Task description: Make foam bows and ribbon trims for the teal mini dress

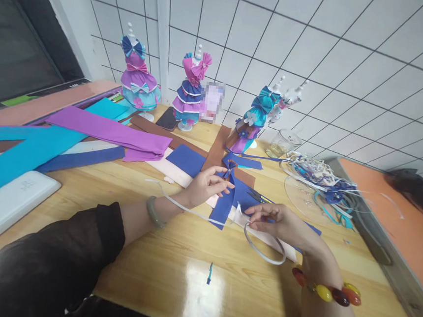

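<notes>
My left hand pinches a small pleated bow of blue and brown, its fingers closed at the middle. A blue strip hangs or lies just below the bow; I cannot tell whether they are joined. To the right, my right hand is closed on a thin white strip, which curls into a loop under the fingers. A length of white strip also runs left across my left wrist. Blue pieces and a long pale pink strip lie beneath both hands. Scissors rest beside the right hand.
Small dress forms in colourful dresses stand along the tiled wall. A glass cup and a heap of thin scraps are at right. Folded purple and turquoise strips cover the left. A phone lies at the back.
</notes>
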